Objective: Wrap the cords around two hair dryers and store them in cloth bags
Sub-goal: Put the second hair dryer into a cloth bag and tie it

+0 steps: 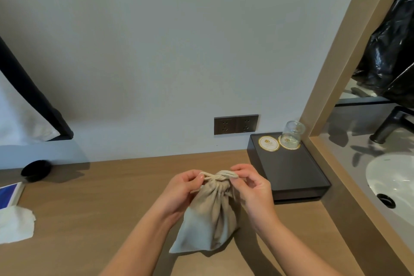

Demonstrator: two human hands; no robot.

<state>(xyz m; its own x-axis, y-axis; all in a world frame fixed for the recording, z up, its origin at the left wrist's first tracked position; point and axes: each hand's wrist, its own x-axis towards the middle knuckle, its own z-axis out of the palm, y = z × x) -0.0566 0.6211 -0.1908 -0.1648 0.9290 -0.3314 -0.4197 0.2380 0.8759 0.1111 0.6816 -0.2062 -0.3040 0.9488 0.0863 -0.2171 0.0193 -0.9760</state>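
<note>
A beige cloth drawstring bag (208, 215) lies bulging on the wooden counter (94, 208), its mouth gathered tight at the top. My left hand (181, 188) pinches the drawstring (218, 176) at the left of the gathered neck. My right hand (251, 182) pinches the string loop on the right side. Whatever fills the bag is hidden by the cloth; no hair dryer or cord shows.
A black tray (289, 170) with two round coasters and an upturned glass (292, 133) stands right of the bag. Wall sockets (236, 124) sit behind. A white cloth (15, 224) and a black round object (35, 170) lie left; a sink (394, 177) is right.
</note>
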